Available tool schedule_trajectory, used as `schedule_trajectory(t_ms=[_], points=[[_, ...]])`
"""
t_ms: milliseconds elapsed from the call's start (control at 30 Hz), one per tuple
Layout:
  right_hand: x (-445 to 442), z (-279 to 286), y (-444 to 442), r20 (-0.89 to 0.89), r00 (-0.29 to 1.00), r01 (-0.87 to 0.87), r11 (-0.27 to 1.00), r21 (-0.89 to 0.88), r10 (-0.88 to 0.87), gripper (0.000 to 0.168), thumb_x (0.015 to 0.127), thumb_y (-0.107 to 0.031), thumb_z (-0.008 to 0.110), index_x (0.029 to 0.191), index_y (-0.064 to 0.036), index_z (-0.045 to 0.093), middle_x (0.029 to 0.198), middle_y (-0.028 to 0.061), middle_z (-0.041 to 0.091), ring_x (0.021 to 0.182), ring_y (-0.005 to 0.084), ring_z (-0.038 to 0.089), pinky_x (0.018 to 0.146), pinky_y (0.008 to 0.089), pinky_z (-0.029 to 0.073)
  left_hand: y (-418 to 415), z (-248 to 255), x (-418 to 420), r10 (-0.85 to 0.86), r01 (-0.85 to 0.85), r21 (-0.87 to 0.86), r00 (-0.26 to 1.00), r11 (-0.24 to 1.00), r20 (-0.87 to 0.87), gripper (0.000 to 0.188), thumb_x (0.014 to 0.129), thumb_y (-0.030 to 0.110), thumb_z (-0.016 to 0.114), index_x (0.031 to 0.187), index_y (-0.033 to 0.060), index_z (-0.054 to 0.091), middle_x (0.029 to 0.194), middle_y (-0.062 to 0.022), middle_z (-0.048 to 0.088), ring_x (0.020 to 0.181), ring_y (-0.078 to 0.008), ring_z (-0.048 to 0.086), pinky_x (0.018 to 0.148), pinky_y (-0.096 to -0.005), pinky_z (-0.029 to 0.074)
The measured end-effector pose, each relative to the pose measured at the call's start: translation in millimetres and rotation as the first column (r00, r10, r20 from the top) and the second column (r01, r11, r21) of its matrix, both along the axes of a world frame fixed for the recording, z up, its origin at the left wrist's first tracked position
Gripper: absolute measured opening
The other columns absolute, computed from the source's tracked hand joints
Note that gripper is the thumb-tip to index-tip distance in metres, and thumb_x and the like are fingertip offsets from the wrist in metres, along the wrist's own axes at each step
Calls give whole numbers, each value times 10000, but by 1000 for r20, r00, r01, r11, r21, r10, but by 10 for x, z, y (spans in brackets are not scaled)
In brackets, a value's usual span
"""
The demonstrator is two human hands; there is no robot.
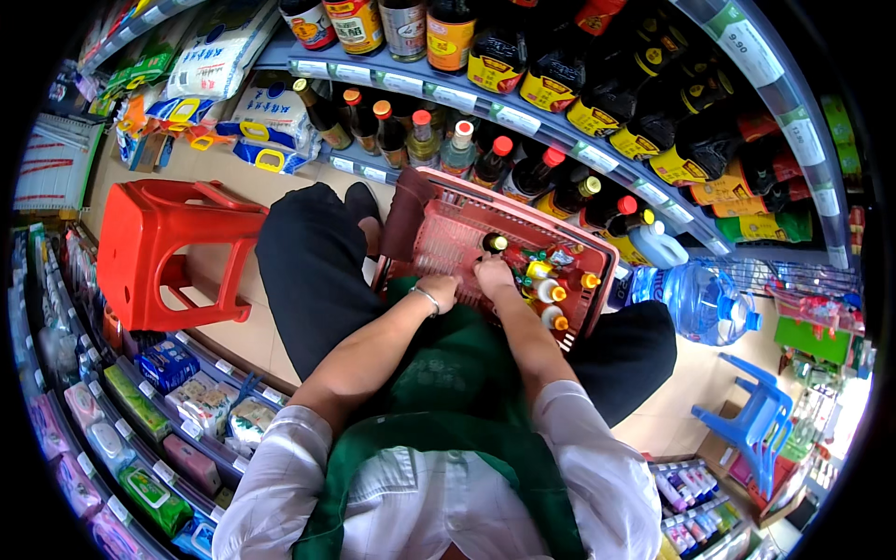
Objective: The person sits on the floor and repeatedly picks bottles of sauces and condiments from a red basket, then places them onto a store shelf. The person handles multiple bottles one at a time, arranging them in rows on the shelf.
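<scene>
A pink plastic shopping basket [518, 203] stands between my knees, with several bottles in its right half, some with orange or yellow caps. My right hand [493, 275] is closed around a dark bottle with a yellow-green cap [495, 243] inside the basket. Near the basket's front edge is my left hand [439, 290], its fingers curled; whether it holds anything is hidden. A dark maroon cloth [408, 213] hangs over the basket's left rim.
Shelves of sauce bottles [448, 42] curve ahead and right. A red plastic stool [175, 248] stands left, a large blue water jug [693, 301] right, beyond it a blue plastic chair [752, 413]. Shelves with packaged tissues [168, 364] lie lower left.
</scene>
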State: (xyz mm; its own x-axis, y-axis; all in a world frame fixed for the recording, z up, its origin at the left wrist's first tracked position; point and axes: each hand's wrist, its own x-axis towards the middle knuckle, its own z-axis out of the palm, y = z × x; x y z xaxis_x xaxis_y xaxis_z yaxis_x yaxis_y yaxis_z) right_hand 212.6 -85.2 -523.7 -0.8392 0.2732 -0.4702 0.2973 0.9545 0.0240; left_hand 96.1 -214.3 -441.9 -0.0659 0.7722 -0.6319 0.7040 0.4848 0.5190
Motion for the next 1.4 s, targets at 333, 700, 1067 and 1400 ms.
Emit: schedule_trajectory(t_ms=[333, 700, 1067, 1400], points=[[235, 2599, 562, -342, 830, 47, 666, -744, -440, 125, 853, -79, 574, 955, -34, 631, 885, 84, 635, 850, 206, 597, 796, 315, 460, 234, 696, -104, 41, -300, 232, 687, 925, 725, 906, 575, 153, 849, 1331, 32, 365, 1214, -101, 534, 1140, -200, 493, 993, -335, 368], [460, 2281, 40, 272, 143, -408, -307, -860, -952, 308, 966, -250, 458, 1139, -1, 512, 916, 112, 618, 883, 212, 613, 824, 339, 491, 201, 1455, 568, 183, -493, 352, 749, 796, 636, 886, 676, 261, 816, 1323, -32, 286, 1172, -176, 530, 1104, -244, 539, 945, -344, 417], [463, 2295, 95, 291, 169, -358, -334, -872, -942, 257, 946, -242, 507, 1071, -19, 540, 866, 74, 609, 809, 172, 609, 764, 299, 496, 269, 1380, 599, 96, -497, 343, 665, 797, 741, 872, 686, 193, 806, 1346, -8, 273, 1205, -102, 510, 1126, -192, 503, 957, -327, 400], [451, 2370, 191, 256, 259, -402, -344, -848, -932, 420, 930, -378, 491, 1105, 2, 529, 839, 85, 583, 859, 230, 587, 817, 365, 474, 284, 1433, 590, 141, -505, 42, 319, 862, 937, 719, 761, 202, 752, 1275, 17, 285, 903, -89, 600, 774, -200, 634, 692, -317, 521]])
